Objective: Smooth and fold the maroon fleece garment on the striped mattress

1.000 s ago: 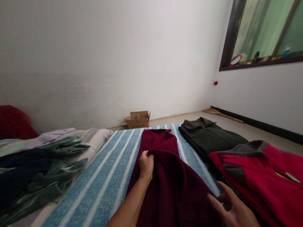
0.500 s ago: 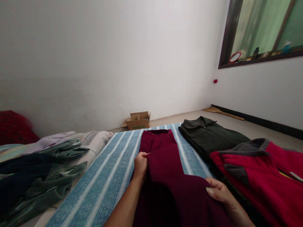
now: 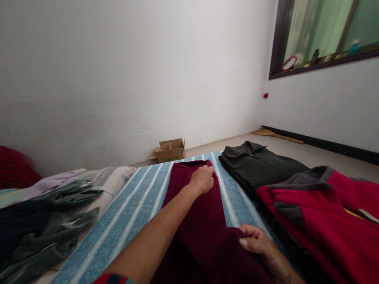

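A maroon garment (image 3: 204,213) lies lengthwise on the blue-and-white striped cover (image 3: 139,197), its open end with a visible rim at the far side. My left hand (image 3: 203,179) reaches across it with fingers curled closed on the cloth near that far end, at the right edge. Lower down, my right hand (image 3: 255,238) pinches a bulging part of the same garment between thumb and fingers. The near part of the garment is dark and runs out of view at the bottom.
To the right lie a folded dark green collared garment (image 3: 260,165) and a red fleece with grey trim (image 3: 331,209). Rumpled dark clothes (image 3: 50,221) are heaped on the left. Beyond the bed are a cardboard box (image 3: 170,152) and a broom (image 3: 275,135) on the floor.
My left hand has moved from the garment's left edge forward and right to near its far end. My right hand keeps its pinch, slightly lower and further left in view.
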`<state>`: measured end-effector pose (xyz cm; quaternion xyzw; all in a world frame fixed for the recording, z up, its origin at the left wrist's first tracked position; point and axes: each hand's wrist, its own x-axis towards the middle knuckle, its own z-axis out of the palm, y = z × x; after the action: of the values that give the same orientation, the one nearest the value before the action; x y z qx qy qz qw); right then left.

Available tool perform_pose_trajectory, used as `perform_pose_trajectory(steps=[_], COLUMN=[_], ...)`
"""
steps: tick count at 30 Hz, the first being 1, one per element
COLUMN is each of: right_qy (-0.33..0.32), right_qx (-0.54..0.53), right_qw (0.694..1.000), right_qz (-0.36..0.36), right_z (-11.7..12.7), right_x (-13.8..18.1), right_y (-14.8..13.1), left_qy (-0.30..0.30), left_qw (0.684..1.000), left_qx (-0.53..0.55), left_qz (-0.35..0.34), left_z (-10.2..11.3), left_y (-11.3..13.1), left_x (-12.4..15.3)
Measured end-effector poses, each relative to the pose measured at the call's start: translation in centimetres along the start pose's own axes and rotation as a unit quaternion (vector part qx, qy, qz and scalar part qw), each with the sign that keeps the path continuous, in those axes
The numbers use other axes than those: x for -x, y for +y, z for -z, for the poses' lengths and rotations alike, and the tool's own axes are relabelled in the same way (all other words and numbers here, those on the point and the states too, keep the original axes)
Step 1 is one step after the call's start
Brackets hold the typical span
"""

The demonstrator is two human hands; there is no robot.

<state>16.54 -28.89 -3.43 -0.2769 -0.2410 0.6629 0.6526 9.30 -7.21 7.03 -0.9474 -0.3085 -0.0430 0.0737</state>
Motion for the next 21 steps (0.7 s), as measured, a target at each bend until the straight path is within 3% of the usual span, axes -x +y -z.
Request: perform_pose_trajectory(steps=[3,6,10,16,21], right_qy=[0.008,0.010,0.000,-0.014,-0.031], right_qx=[0.004,0.006,0.001,-0.015,-0.055], right_qw=[1.000,1.000,1.000,1.000,0.998], right_qz=[-0.002,-0.003,0.001,0.016,0.027], right_z=[-0.1,-0.1,0.0,-0.7,-2.1], right_x=[0.2,0.4,0.5,0.5,0.8], right_y=[-0.2,-0.3,-0.3,-0.1,0.9], left_qy=[-0.054,-0.074,-0.040,0.036,0.081], left_qw=[0.997,0.996,0.999,0.998,0.986], left_qx=[-0.021,-0.030,-0.026,0.031,0.080], left_qz=[-0.054,-0.047,-0.007,0.042,0.118], left_z=[-1.8,-3.8,-4.9,-5.3,-6.6], left_y=[3.4,3.8,0.7,-5.1,-7.3], left_x=[-3.4,-5.7,-6.9,-6.3,-6.1])
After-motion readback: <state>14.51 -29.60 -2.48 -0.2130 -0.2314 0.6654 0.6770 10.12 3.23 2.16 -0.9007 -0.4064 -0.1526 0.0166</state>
